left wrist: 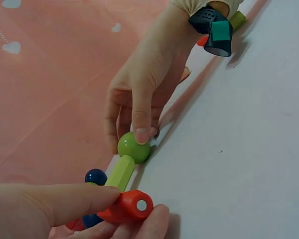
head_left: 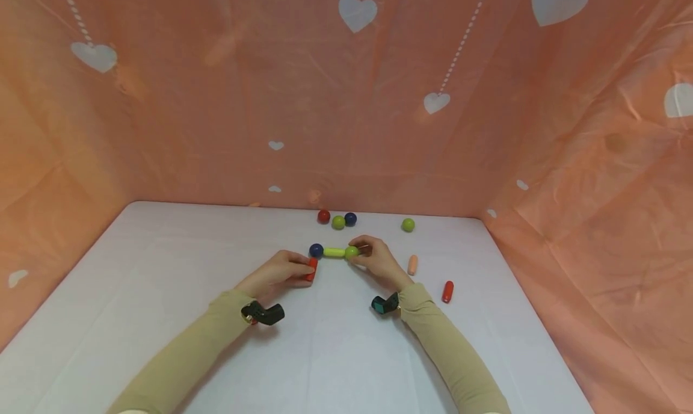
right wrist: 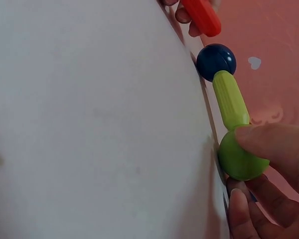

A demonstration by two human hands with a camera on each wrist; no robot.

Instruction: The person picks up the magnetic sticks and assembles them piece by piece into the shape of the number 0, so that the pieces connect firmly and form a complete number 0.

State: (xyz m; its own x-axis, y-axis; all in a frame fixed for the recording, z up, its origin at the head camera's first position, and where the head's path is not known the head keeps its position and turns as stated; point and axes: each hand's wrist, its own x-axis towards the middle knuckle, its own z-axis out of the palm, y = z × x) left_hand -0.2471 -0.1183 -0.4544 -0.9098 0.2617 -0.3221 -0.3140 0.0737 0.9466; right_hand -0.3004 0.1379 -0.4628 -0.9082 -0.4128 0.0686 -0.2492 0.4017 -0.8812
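Observation:
My left hand [head_left: 278, 274] pinches a red rod [head_left: 311, 269] between thumb and fingers. A silvery disc shows on the rod's near end in the left wrist view. Just beyond its far end is a dark blue ball [head_left: 316, 250]; the right wrist view shows a narrow gap between them. A yellow-green rod [right wrist: 231, 101] joins that blue ball [right wrist: 216, 62] to a green ball [right wrist: 242, 155]. With thumb and fingers, my right hand [head_left: 378, 261] grips this green ball. The joined row lies roughly crosswise in front of me.
Behind the hands, a red ball [head_left: 323, 216], a green ball [head_left: 338, 222] and a blue ball [head_left: 351, 219] sit near the white table's back edge. Another green ball [head_left: 408, 224] lies farther right. A peach rod [head_left: 412, 265] and a red rod [head_left: 447, 291] lie right of my right hand.

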